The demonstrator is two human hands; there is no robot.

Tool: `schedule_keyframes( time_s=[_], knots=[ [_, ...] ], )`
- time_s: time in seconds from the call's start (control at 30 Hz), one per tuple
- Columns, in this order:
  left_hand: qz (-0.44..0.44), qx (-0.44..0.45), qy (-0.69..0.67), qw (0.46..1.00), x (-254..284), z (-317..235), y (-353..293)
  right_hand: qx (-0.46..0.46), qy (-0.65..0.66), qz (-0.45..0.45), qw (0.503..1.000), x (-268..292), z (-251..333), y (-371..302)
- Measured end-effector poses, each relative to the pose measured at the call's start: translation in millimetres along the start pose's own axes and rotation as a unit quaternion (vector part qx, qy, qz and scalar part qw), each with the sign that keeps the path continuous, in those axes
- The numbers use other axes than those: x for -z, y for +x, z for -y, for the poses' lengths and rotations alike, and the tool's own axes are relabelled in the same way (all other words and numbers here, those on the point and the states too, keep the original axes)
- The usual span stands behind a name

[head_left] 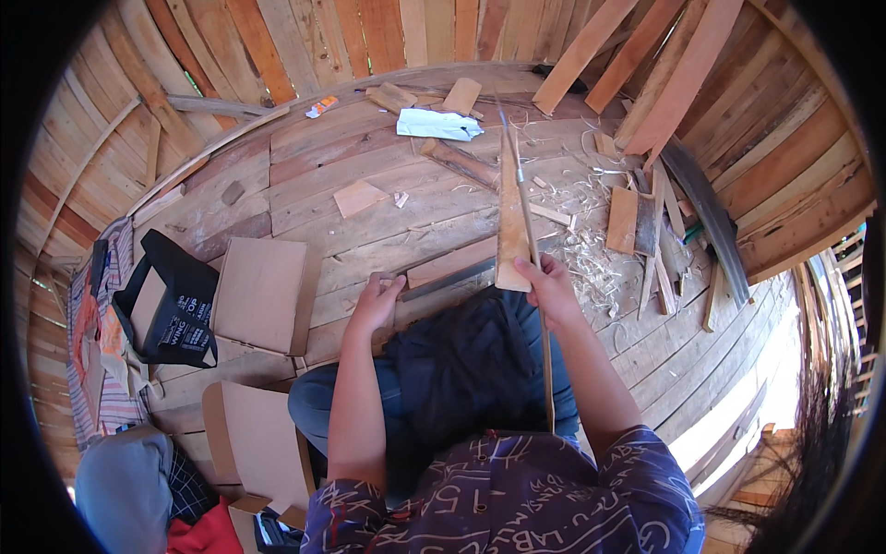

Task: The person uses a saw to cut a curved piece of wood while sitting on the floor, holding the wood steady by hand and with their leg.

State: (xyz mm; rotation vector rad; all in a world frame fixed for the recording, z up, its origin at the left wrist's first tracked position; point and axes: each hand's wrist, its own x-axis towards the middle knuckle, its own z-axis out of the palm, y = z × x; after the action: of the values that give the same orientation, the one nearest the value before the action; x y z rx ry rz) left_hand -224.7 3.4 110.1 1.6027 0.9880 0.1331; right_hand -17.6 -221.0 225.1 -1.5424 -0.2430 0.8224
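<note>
Pale brown, a long board points forward beyond the lap, its near end gripped by the right hand's thumb and fingers. The left hand bends its fingers near a dark strip; whether they grip it, I cannot tell.

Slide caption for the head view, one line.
Right hand holds a wooden board, with curled wood shavings scattered on the plank floor beyond.

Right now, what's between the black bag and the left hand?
Brown cardboard, then wooden floor up to the left hand; the head view shows it.
</note>
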Motion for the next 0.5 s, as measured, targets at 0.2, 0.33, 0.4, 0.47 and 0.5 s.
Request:
schedule_keyframes(
  time_s=[0.2,0.33,0.4,0.47,0.5],
  knots=[
    [0.120,0.042,-0.245,0.961,-2,-17,-13,0.006,-0.047,0.118,0.992,-58,-16,-19],
    [0.109,0.033,-0.362,0.925,-15,-27,-27,-0.053,-0.032,0.167,0.984,-61,-16,-20],
    [0.081,0.024,-0.444,0.892,-25,-29,-30,-0.050,-0.027,0.199,0.978,-62,-18,-22],
    [0.094,-0.024,-0.426,0.899,-26,-21,-26,-0.054,-0.032,0.230,0.971,-62,-22,-22],
    [0.103,-0.048,-0.417,0.902,-27,-22,-27,-0.059,-0.040,0.243,0.967,-61,-26,-19]
  ],
)
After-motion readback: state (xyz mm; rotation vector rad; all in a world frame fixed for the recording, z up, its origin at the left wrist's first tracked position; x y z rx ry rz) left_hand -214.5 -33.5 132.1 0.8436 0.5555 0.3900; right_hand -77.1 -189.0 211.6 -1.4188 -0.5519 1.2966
